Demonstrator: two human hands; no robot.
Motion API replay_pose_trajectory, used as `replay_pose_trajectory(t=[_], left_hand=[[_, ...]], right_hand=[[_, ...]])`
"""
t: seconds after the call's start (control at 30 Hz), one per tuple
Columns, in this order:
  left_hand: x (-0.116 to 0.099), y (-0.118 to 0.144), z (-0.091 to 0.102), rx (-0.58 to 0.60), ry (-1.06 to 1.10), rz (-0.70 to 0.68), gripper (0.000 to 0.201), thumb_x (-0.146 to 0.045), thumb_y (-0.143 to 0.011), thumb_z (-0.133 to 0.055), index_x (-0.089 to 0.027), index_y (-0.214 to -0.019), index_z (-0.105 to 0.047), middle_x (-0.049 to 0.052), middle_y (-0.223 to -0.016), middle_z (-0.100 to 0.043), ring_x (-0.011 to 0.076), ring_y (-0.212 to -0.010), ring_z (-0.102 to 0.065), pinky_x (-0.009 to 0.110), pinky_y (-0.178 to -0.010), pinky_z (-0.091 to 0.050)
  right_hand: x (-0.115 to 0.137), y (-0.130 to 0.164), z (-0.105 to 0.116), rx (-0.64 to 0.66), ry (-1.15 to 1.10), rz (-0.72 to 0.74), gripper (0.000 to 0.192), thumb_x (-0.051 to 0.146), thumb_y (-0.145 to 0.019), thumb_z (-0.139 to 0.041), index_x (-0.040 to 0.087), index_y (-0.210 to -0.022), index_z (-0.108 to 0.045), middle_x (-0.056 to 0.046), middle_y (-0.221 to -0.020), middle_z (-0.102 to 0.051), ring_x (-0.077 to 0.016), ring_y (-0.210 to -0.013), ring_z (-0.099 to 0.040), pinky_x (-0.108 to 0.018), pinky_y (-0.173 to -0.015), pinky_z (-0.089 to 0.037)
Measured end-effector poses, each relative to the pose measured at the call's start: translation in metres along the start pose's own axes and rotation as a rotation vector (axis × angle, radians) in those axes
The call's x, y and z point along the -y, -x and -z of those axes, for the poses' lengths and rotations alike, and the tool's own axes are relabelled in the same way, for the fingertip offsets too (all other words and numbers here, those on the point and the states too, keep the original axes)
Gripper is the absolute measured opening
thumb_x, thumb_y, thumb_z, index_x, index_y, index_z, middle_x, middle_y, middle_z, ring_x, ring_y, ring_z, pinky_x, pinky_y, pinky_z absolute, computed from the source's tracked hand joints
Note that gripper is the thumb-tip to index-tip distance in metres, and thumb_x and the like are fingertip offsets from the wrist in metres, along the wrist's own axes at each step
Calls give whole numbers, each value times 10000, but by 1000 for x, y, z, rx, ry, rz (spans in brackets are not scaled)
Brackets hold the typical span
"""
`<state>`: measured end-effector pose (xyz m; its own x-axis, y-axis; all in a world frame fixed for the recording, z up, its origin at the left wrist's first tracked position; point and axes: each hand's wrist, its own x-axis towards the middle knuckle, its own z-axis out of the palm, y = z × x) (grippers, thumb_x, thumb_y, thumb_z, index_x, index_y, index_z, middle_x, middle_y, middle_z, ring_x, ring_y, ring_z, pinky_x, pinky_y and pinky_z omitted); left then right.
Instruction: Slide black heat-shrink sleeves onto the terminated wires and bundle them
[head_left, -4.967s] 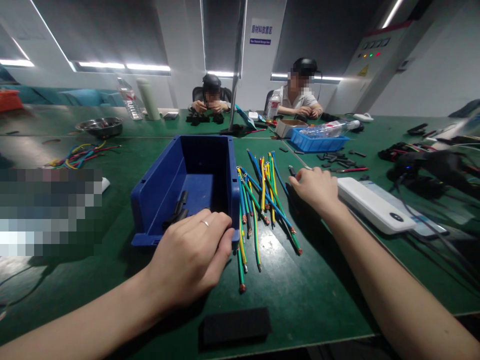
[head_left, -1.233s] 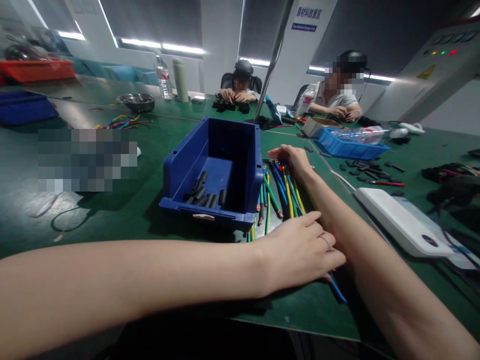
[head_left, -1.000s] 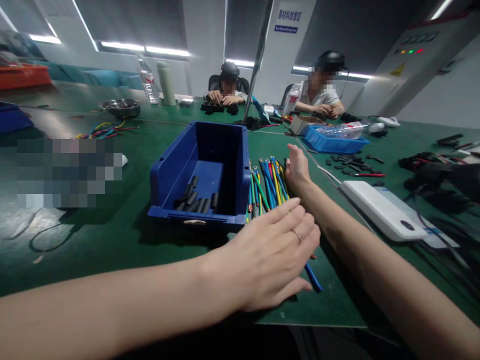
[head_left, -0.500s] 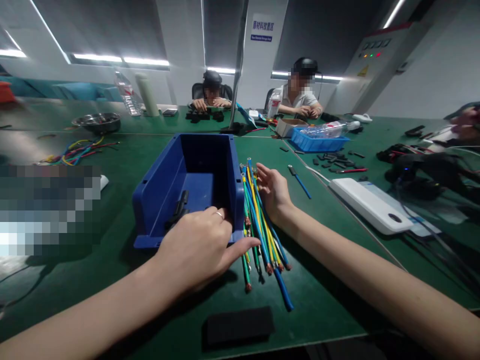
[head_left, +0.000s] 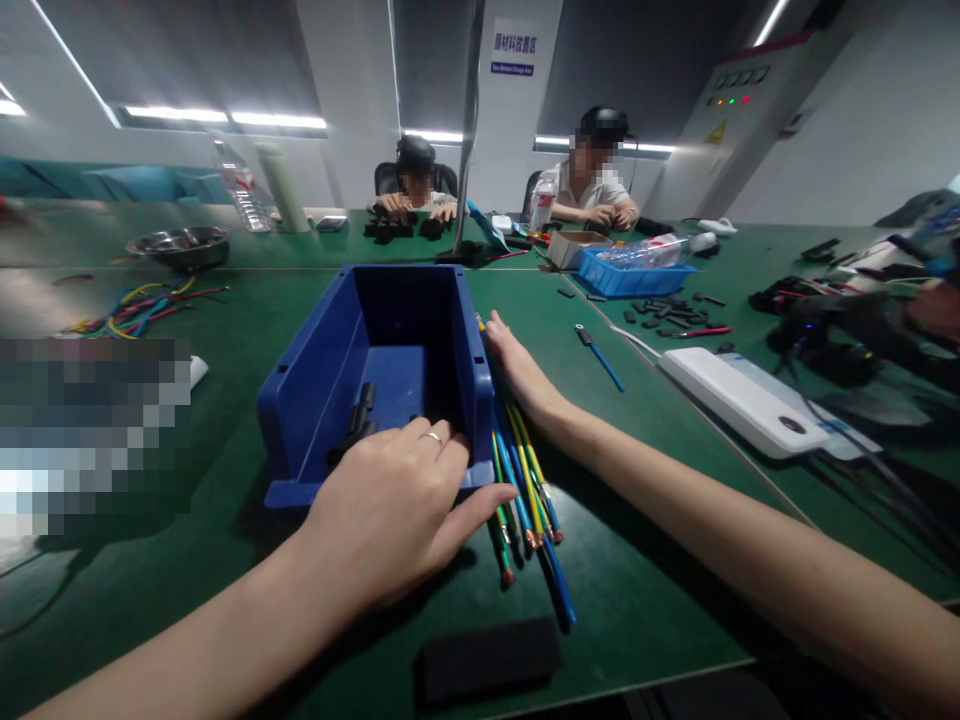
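Note:
A deep blue plastic bin (head_left: 311,375) stands on the table with its low front towards me, and dark tubular pieces (head_left: 360,415) lie in it. My left hand (head_left: 397,490) rests over its front right corner. Those fingers curl down inside, their tips hidden, while the thumb sticks out past the right wall. Along that wall lies a bundle of blue, yellow and green wires (head_left: 525,480) with bare copper ends. My right hand (head_left: 517,370) lies edge-on against the bundle's far part, fingers stretched out, covering many of the wires.
Near the front edge lies a black block (head_left: 491,660). On the right are one blue wire with a lug (head_left: 604,365), black sleeves (head_left: 667,312), a light blue basket (head_left: 630,280) and a white power bank (head_left: 731,400). A metal bowl (head_left: 180,248) stands back left; two people sit opposite.
My right hand has shifted left, closing up against the wires and bin wall and hiding more of the bundle. The bin's front and my left hand have moved slightly right over the table.

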<state>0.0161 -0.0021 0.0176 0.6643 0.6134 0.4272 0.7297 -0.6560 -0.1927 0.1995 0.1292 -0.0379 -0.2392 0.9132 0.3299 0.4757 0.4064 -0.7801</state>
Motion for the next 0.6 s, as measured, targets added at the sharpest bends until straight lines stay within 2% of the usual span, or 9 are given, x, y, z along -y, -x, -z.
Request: replay_pose_trajectory(t=[0.07, 0.13, 0.2, 0.3, 0.43, 0.53, 0.6], left_hand=[[0, 3, -2, -55, -36, -12, 428, -456, -987, -419, -140, -803, -642, 123, -784, -698, 273, -708, -677, 366, -584, -546], [0, 5, -4, -86, -62, -42, 389, -428, -982, -425, -151, -791, -618, 108, -747, -677, 265, -670, -661, 349, -556, -524], [1, 5, -5, -104, -66, -62, 392, -411, -992, -393, -157, -782, -604, 102, -730, -667, 258, -647, -650, 344, -546, -511], [1, 5, -5, -111, -40, -60, 410, -390, -1015, -333, -165, -789, -590, 97, -737, -669, 254, -644, -648, 351, -550, -506], [0, 7, -3, -90, -24, -49, 417, -399, -1025, -314, -178, -779, -569, 76, -708, -648, 252, -616, -634, 352, -524, -478], [-1, 7, -3, -97, -37, -47, 416, -413, -1021, -328, -177, -773, -566, 63, -678, -626, 243, -586, -618, 345, -508, -455], [-1, 7, -4, -106, -59, -39, 429, -423, -1017, -333, -177, -756, -566, 51, -641, -600, 232, -552, -598, 335, -488, -428]], right_hand=[[0, 12, 18, -46, 52, -11, 608, 591, -976, -296, 268, -1478, -412, -48, -1567, -368, -224, -1505, -171, -494, -1222, -129], [0, 28, 35, -44, 94, 6, 519, 509, -997, -297, 248, -1382, -526, -77, -1439, -532, -225, -1398, -404, -476, -1189, -249], [-2, 43, 48, -9, 129, 31, 416, 440, -982, -385, 264, -1300, -588, -70, -1343, -610, -224, -1285, -527, -470, -1135, -348], [-6, 55, 57, 52, 158, 83, 338, 322, -932, -478, 273, -1231, -629, -58, -1357, -606, -230, -1280, -538, -479, -1127, -365], [-5, 56, 57, 152, 147, 144, 454, 217, -890, -477, 263, -1333, -563, -51, -1440, -542, -215, -1335, -498, -454, -1150, -351], [-1, 54, 57, 211, 168, 148, 435, 274, -927, -464, 268, -1352, -559, -35, -1522, -444, -225, -1374, -454, -455, -1172, -319], [2, 55, 57, 210, 187, 130, 412, 345, -959, -451, 285, -1349, -568, -28, -1523, -441, -235, -1375, -453, -472, -1173, -314]])
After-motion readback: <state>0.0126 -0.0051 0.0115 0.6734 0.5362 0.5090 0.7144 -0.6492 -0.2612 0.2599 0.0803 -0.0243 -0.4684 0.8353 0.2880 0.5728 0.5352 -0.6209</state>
